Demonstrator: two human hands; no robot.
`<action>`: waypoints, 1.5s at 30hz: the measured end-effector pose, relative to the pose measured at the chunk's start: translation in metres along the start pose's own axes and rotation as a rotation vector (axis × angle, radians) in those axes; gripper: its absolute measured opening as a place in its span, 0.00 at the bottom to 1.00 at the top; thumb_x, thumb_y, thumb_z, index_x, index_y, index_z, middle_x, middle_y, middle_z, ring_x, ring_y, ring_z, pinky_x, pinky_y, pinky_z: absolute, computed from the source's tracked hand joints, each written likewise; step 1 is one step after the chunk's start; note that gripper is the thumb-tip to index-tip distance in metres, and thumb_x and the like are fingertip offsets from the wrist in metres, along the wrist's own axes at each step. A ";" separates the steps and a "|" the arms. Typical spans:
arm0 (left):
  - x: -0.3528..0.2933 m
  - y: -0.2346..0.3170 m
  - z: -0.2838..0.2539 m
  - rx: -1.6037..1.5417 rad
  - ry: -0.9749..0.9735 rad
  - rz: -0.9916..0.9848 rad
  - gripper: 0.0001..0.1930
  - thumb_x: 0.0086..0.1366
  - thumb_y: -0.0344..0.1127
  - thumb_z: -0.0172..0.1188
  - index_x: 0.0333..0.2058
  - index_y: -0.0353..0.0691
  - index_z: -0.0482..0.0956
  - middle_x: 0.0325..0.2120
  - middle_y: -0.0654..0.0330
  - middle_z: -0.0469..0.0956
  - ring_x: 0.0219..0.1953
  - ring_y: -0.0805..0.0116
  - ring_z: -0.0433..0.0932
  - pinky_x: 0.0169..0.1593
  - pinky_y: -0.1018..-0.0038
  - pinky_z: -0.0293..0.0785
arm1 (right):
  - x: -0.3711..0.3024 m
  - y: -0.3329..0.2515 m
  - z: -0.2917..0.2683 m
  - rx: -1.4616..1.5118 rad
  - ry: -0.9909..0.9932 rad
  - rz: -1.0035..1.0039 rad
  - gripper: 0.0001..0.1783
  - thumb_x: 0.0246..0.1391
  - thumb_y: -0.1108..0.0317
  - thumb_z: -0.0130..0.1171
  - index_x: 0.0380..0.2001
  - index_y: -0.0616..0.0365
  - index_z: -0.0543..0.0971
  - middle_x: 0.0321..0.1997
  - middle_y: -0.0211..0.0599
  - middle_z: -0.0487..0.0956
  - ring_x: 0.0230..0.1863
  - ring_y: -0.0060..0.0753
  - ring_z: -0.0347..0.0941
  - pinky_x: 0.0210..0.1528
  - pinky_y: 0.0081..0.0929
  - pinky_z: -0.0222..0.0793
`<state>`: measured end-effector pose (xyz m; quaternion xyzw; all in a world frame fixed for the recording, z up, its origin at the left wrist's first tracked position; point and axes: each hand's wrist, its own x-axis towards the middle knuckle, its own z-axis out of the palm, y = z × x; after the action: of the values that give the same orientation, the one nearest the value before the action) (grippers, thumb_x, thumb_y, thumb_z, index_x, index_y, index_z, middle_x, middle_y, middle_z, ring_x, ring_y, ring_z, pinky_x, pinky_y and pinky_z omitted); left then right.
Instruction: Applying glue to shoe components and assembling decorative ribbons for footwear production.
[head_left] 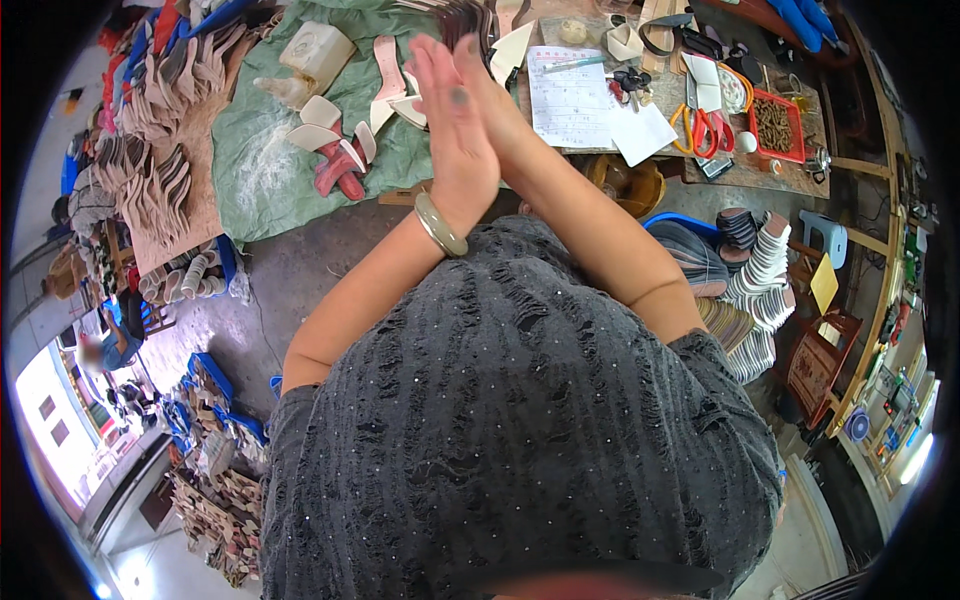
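Left hand [464, 150] and right hand [495, 105] flat together, seemingly empty, likely pausing; taking the left insole [387, 68] calls for parting

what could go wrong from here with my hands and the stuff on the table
The smooth grey-green bangle at the base of your left hand might snag on something. White powder scattered over the green fabric cloth could smear onto the nearby red crossed straps.

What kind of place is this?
Probably a small shoe-parts workshop: rows of curved, insole-shaped pieces at left, loose red and cream pieces on a green cloth, and striped bundles beside the person at right.
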<state>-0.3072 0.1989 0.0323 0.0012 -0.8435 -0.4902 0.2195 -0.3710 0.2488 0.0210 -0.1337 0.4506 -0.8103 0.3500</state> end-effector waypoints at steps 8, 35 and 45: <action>0.034 -0.006 -0.025 0.196 0.075 0.114 0.34 0.73 0.56 0.25 0.65 0.34 0.53 0.67 0.45 0.51 0.70 0.45 0.43 0.70 0.58 0.37 | -0.023 0.024 0.034 0.505 -0.112 0.114 0.39 0.64 0.36 0.32 0.68 0.51 0.52 0.70 0.37 0.56 0.67 0.40 0.57 0.65 0.40 0.59; -0.309 -0.125 -0.171 0.848 -0.157 -0.721 0.30 0.66 0.39 0.53 0.62 0.34 0.58 0.64 0.41 0.55 0.66 0.44 0.55 0.66 0.60 0.54 | 0.039 0.032 -0.324 -2.252 0.221 -0.200 0.10 0.50 0.72 0.50 0.35 0.59 0.78 0.27 0.43 0.79 0.31 0.42 0.78 0.31 0.37 0.75; -0.343 -0.139 -0.172 0.850 -0.222 -0.846 0.31 0.64 0.41 0.55 0.63 0.36 0.58 0.64 0.43 0.55 0.65 0.44 0.57 0.64 0.60 0.58 | 0.026 0.011 -0.301 -1.858 0.443 -0.182 0.08 0.50 0.70 0.55 0.34 0.62 0.74 0.32 0.48 0.78 0.37 0.50 0.76 0.43 0.40 0.73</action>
<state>0.0368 0.0586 -0.1365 0.3725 -0.9095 -0.1527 -0.1033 -0.5448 0.4189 -0.1587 -0.2362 0.9569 -0.1602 -0.0533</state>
